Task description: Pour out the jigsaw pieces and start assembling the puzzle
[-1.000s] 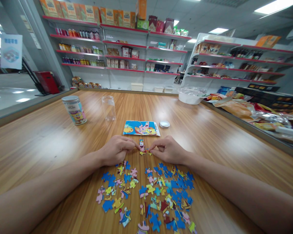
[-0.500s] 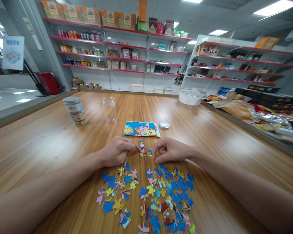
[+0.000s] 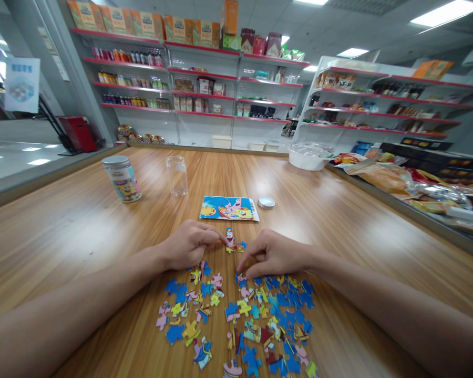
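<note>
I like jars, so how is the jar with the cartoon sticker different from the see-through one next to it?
The cartoon jar has a silver lid on and a colourful label around it; the clear jar has no lid or label, so the table shows through it. The cartoon jar stands further left and looks a bit wider. Both stand upright on the wooden table, beyond the person's hands.

On the worktop (image 3: 339,210), loose puzzle pieces (image 3: 244,315) lay nearest the person. Behind them sat a small joined cluster (image 3: 232,242), between the left hand (image 3: 189,244) and right hand (image 3: 271,254). Farther back lay the picture card (image 3: 228,208), a lid (image 3: 266,202) just right of it, and two jars (image 3: 122,178) to the left.
</note>
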`<state>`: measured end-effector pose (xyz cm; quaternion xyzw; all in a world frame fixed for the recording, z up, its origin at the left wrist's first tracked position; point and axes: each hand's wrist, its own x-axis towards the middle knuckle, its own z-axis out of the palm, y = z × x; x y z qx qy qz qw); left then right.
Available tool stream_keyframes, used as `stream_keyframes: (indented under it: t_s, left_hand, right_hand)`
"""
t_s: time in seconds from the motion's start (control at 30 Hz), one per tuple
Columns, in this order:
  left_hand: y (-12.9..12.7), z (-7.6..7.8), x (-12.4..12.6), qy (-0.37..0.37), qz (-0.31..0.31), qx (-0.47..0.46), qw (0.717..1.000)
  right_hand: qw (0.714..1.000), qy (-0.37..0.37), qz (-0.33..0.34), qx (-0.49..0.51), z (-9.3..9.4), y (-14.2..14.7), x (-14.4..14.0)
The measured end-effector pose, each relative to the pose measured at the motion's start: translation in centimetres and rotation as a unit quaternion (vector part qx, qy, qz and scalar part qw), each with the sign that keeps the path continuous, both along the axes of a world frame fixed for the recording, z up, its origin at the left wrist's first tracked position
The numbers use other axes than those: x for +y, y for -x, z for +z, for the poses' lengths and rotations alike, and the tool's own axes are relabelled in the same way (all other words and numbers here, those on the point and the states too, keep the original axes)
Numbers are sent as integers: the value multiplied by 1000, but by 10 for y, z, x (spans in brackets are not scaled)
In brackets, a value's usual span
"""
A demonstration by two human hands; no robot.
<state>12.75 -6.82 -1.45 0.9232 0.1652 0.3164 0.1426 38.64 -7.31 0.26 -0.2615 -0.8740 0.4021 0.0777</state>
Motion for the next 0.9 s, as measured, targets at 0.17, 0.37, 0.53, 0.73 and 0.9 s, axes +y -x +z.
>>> stream_keyframes:
  t_s: [0.17, 0.37, 0.53, 0.73, 0.9]
  left_hand:
    - [-1, 6, -8, -3, -69, -66, 995]
    - [-3, 9, -14, 127, -109, -61, 984]
    - [-2, 6, -9, 211, -89, -73, 971]
    - [-4, 7, -9, 260, -112, -48, 958]
    - [-5, 9, -9, 265, -113, -27, 957]
  right_hand:
    - [1000, -15, -13, -8, 4, 1, -1]
    - [1000, -12, -11, 26, 2, 2, -3]
    - [990, -114, 25, 85, -6, 10, -14]
    - [986, -123, 56, 95, -1, 7, -15]
    - [985, -138, 90, 55, 0, 2, -13]
